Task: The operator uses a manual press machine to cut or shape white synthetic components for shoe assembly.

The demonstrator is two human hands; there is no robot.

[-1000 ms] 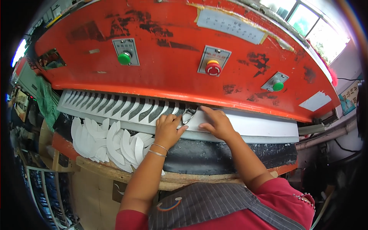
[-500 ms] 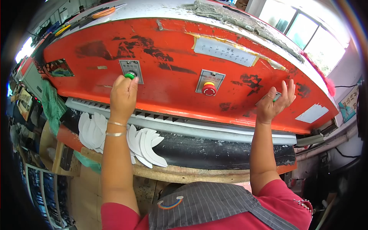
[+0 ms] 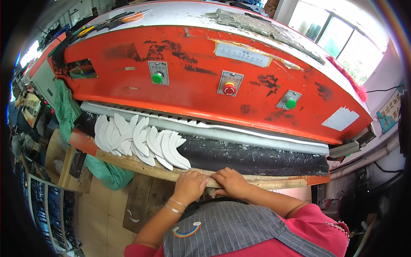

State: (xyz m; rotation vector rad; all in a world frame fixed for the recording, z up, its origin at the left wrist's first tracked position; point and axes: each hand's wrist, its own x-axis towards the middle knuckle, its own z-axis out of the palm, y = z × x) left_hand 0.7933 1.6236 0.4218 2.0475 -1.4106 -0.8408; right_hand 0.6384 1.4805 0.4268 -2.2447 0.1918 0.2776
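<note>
Both hands are at the wooden front edge (image 3: 274,181) of a red machine. My left hand (image 3: 190,185) is closed over it, fingers bent on top, just below the white curved pieces. Close beside it, my right hand (image 3: 231,180) grips the same edge, with its fingers above and thumb below. Overlapping white crescent-shaped pieces (image 3: 143,139) lie in a loose pile on the left half of the black bed (image 3: 257,156). Higher up, the red front panel (image 3: 188,94) carries a left green button (image 3: 157,78), a red stop button (image 3: 229,88) and a right green button (image 3: 290,103), all untouched.
A pale bar (image 3: 274,143) runs across the machine behind the black bed. Orange-handled scissors (image 3: 132,17) and a grey-green cloth strip (image 3: 261,25) lie on the white top. Green cloth (image 3: 68,107) hangs at the left. A rack (image 3: 40,205) stands lower left.
Both hands have come down from the green buttons to the wooden edge and closed on it. The buttons and the whole white pile now show uncovered. The view has shifted slightly.
</note>
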